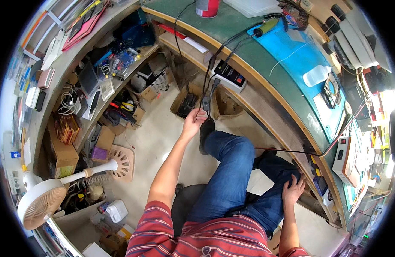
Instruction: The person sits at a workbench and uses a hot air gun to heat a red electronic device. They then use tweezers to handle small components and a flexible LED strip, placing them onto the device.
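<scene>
My left hand (193, 123) reaches forward below the bench edge, fingers closed around a hanging black cable. Beside its fingertips hangs a small black inline switch (206, 103) on a cord. A black plug-like connector (214, 84) dangles just above, in front of a white and black box (230, 76) on the under-bench shelf. Several dark cords come down from the bench top to this spot. My right hand (293, 189) lies on my jeans (227, 171) near the right knee, fingers spread, holding nothing.
The green bench top (249, 55) curves ahead and right, bearing a blue mat (287, 51) and a white device (346, 160). At left stand a beige fan (43, 201) and cluttered shelves (84, 128). Open cardboard boxes (226, 105) sit under the bench. A red-black cord (287, 150) crosses near my right knee.
</scene>
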`<state>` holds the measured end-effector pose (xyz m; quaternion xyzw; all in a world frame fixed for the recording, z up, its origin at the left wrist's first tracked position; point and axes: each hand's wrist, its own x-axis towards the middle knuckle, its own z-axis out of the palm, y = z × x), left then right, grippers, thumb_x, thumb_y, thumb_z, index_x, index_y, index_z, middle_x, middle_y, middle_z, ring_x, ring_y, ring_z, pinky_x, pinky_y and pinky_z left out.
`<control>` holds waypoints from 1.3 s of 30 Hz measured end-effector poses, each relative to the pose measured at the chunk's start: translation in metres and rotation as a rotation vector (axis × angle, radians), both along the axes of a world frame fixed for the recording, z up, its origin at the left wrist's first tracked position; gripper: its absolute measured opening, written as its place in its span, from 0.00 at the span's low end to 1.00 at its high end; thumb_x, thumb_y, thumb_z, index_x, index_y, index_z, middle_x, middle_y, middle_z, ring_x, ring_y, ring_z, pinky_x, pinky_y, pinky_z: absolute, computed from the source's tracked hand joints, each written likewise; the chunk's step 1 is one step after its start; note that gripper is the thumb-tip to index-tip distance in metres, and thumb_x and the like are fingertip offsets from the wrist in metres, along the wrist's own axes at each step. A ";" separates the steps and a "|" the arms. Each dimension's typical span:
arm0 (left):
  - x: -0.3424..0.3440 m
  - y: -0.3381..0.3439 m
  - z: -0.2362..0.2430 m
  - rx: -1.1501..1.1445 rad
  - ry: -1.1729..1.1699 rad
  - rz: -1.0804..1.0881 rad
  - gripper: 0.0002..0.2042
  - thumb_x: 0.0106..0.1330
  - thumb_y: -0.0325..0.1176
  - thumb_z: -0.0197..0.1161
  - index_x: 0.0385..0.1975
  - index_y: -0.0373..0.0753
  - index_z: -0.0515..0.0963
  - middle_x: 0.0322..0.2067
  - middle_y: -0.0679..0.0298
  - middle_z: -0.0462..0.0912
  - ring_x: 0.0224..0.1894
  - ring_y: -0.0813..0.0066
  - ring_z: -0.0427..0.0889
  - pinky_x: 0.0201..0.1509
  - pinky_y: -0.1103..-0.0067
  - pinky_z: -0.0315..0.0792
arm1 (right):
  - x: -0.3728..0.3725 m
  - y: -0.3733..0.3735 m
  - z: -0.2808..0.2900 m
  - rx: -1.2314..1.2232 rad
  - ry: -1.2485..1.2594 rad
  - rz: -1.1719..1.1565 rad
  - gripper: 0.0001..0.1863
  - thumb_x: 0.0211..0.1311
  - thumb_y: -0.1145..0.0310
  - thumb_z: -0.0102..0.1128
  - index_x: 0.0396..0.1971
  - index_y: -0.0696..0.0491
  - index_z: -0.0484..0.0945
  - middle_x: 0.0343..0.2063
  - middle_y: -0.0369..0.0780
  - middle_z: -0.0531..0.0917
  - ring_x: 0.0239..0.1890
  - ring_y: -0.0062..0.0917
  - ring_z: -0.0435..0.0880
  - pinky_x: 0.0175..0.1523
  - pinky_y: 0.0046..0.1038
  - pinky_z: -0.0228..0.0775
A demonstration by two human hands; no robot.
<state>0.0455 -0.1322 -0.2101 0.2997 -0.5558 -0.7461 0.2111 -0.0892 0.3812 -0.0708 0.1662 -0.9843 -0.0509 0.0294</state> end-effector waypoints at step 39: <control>-0.080 0.013 0.203 -1.382 -0.644 0.329 0.17 0.77 0.41 0.56 0.46 0.32 0.82 0.38 0.42 0.86 0.39 0.39 0.85 0.41 0.54 0.77 | 0.010 0.054 -0.007 -0.365 0.099 -0.085 0.22 0.55 0.64 0.65 0.52 0.48 0.85 0.66 0.53 0.71 0.72 0.51 0.63 0.75 0.50 0.55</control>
